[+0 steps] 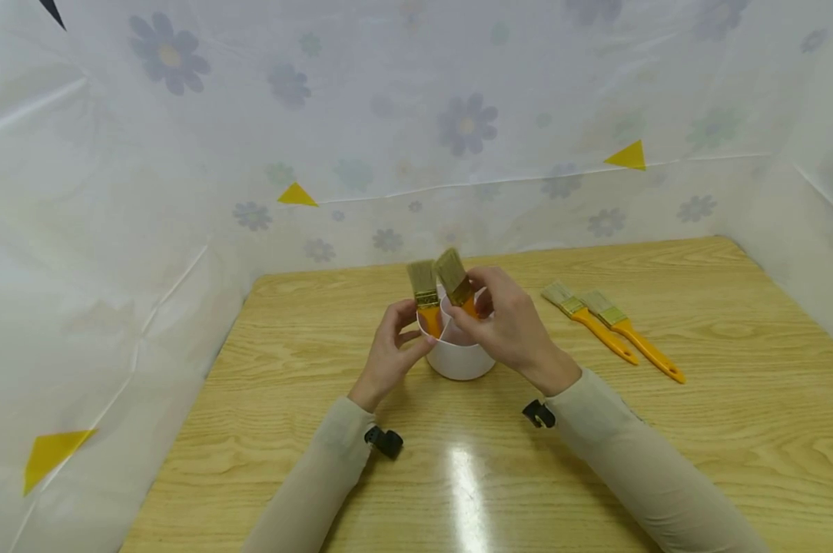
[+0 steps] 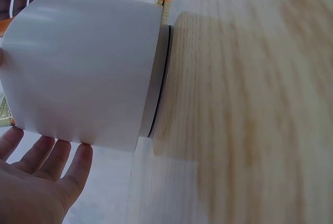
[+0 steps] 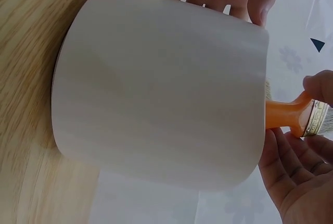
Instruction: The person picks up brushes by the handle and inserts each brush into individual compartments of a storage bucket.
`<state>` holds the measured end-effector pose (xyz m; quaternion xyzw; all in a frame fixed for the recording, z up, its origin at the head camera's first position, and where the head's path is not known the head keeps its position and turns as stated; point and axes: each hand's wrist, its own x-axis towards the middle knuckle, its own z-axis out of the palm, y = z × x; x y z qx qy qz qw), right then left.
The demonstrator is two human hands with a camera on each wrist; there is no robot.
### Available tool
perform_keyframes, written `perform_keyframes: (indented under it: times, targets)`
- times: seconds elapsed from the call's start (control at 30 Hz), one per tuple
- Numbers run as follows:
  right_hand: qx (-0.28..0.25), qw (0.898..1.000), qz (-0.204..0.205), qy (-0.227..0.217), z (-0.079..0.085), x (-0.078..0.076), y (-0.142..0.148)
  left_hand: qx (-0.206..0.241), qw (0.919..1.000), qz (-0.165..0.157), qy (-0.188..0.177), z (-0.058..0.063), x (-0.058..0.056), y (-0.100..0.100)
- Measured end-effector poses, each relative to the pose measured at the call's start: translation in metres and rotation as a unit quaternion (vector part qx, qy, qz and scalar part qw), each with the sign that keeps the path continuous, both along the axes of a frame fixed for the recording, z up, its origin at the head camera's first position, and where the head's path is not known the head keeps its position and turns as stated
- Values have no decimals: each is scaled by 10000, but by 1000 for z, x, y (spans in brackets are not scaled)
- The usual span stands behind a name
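A white round cup with inner dividers point(image 1: 461, 364) stands on the table. My left hand point(image 1: 394, 347) holds it at the left, with the thumb near the rim and the fingertips against its wall in the left wrist view. One paintbrush point(image 1: 423, 278) stands in the left compartment, bristles up. Between thumb and fingers, my right hand point(image 1: 512, 321) pinches a second paintbrush point(image 1: 451, 275) near its metal band. This brush tilts bristles-up, and its orange handle point(image 3: 283, 114) runs down past the cup's rim; the handle's lower end is hidden by the cup wall.
Two more paintbrushes with orange handles lie side by side to the right: a nearer-in paintbrush point(image 1: 605, 336) and an outer paintbrush point(image 1: 650, 353). The wooden table point(image 1: 264, 461) ends at a white flowered sheet point(image 1: 389, 138) behind it, with yellow triangles stuck on.
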<state>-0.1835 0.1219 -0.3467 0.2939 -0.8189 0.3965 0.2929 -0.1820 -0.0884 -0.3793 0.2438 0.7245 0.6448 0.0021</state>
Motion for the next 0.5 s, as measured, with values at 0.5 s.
perform_keyframes:
  times: [0.5]
  targets:
    - [243,9996,-139,25,-2,1,1,-24,10000,-10,97,-1,0,0]
